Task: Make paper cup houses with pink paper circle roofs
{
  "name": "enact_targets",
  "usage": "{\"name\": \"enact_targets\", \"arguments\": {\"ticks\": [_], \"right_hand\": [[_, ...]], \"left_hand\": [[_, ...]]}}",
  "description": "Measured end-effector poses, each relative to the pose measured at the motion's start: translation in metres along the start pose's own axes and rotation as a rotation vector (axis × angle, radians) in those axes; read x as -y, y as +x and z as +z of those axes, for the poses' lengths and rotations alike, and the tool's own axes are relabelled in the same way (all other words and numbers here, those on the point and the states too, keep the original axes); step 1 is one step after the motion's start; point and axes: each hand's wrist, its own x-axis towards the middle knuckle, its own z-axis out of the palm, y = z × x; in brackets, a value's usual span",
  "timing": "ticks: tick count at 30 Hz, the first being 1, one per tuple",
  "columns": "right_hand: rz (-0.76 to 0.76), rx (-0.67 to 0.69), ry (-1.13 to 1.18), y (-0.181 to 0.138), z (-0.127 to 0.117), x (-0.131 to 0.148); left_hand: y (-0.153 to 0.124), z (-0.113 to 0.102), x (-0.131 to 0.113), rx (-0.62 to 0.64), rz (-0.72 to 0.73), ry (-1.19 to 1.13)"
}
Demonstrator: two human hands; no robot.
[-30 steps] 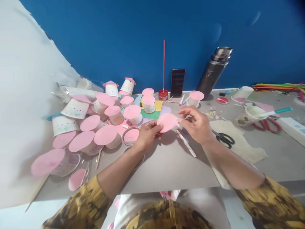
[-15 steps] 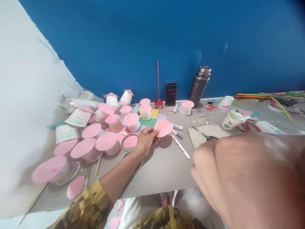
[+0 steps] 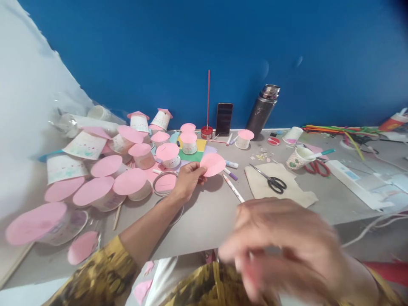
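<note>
From where I sit, the head view gives me both hands over the grey table. My left hand is closed in a pinch, thumb on top and fingers beneath, on the near-left edge of a pink paper disc. I have the disc raised just above the tabletop, roughly in the middle of the view, its broad face turned up toward me. My right hand looms large and blurred close to the camera, over the front edge of the table, with its fingers bent; a reddish smear shows at the fingertips, and I cannot tell whether they grip anything or how far apart they are.

Between the hands I see a white marker lying aslant, and near the disc a purple-tipped marker. Beyond my right hand, black-handled scissors rest on a cream sheet. To the left stands a crowd of paper cups, many topped with pink discs, and a grey ring lies just beside my left wrist. Along the blue wall I make out a phone propped upright and a dark flask leaning.
</note>
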Motion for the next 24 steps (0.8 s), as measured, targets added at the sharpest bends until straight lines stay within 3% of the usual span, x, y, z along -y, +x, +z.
{"name": "enact_targets", "arguments": {"ticks": [3, 5, 8, 17, 21, 24], "right_hand": [[0.045, -0.094, -0.403, -0.009, -0.015, -0.055], [0.245, -0.218, -0.714, -0.021, -0.035, -0.097], [0.521, -0.181, -0.936, -0.037, -0.063, -0.14], [0.689, -0.021, -1.081, -0.045, -0.066, -0.165], [0.732, -0.028, -0.985, -0.042, -0.074, -0.176], [0.788, -0.108, -0.825, -0.04, -0.084, -0.173]], "left_hand": [[0.001, -0.002, -0.003, 0.02, -0.002, -0.004], [0.001, -0.002, -0.003, 0.031, -0.009, -0.004], [0.002, 0.0, -0.002, 0.042, -0.021, -0.005], [0.004, 0.001, -0.003, 0.012, -0.023, -0.01], [0.002, 0.002, -0.005, -0.007, 0.006, -0.011], [0.0, 0.002, -0.007, -0.031, 0.043, -0.013]]}}
